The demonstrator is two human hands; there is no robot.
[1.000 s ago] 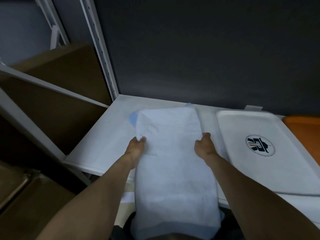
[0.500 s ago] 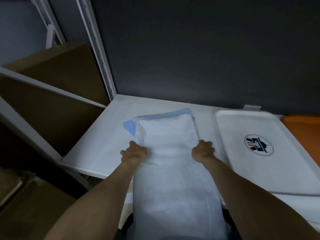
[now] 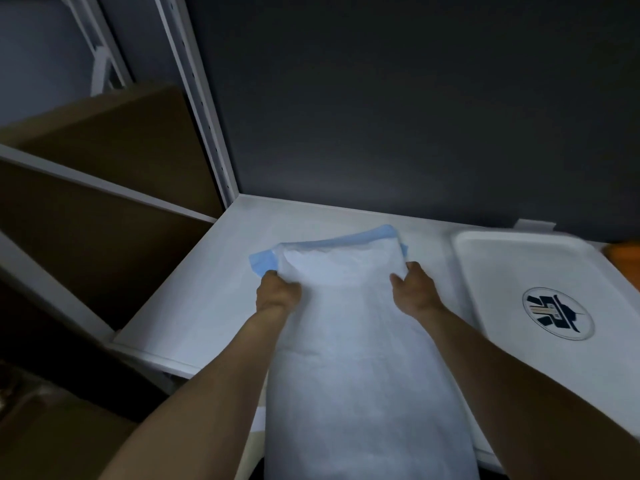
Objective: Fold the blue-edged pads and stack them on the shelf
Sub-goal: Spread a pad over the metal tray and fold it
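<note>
**Both your hands grip the pad at its far end, on the shelf**

The blue-edged pad lies as a long white strip running from the near edge of the picture out onto the white shelf. Its far end rests on the shelf surface, about midway between the front lip and the dark back wall. Its near part hangs off the front of the shelf towards you. A blue border shows along the far end and sticks out at the far left corner.

Your left hand is closed on the pad's left edge, just near of that blue corner, with the fingers curled into the material. Your right hand is closed on the right edge at about the same depth, the thumb lying on top of the white face. The pad's far end sits between the two hands and reaches a little beyond them.

Just right of the pad, and of your right hand, a white tray with a round dark logo lies on the same shelf. An orange object shows at the far right edge. To the left, past the white upright post, a brown cardboard box stands on the neighbouring shelf.
</note>
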